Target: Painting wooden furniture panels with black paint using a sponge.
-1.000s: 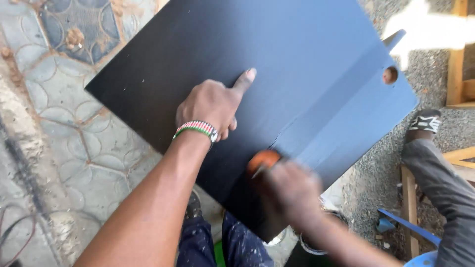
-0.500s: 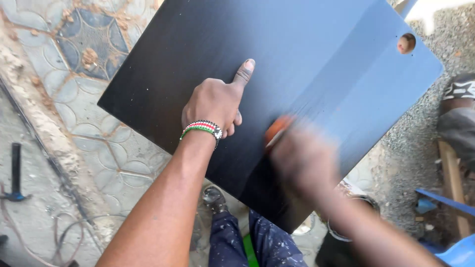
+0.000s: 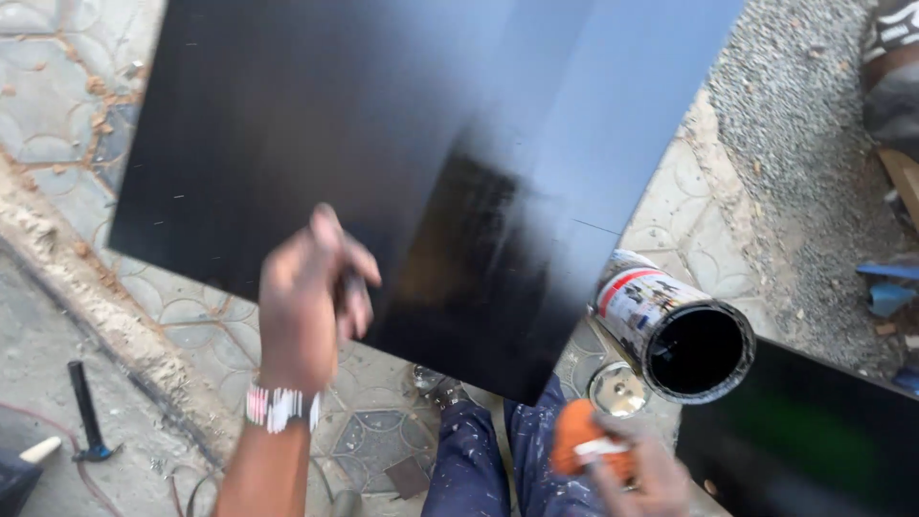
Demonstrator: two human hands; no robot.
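Counting one board (image 3: 316,124), one can (image 3: 675,325).

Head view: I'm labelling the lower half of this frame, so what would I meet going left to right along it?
Hammer → left hand → orange pad in the right hand → open paint can

Beaded wristband (image 3: 279,406) on left wrist; paint-flecked dark blue trousers (image 3: 479,460).

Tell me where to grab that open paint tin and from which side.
Grip the paint tin around its labelled cylindrical wall, coming from the side behind the rim. It is tilted with its open mouth facing the camera and black inside, so a hand over the rim would likely get paint on it. The right hand is nearest.
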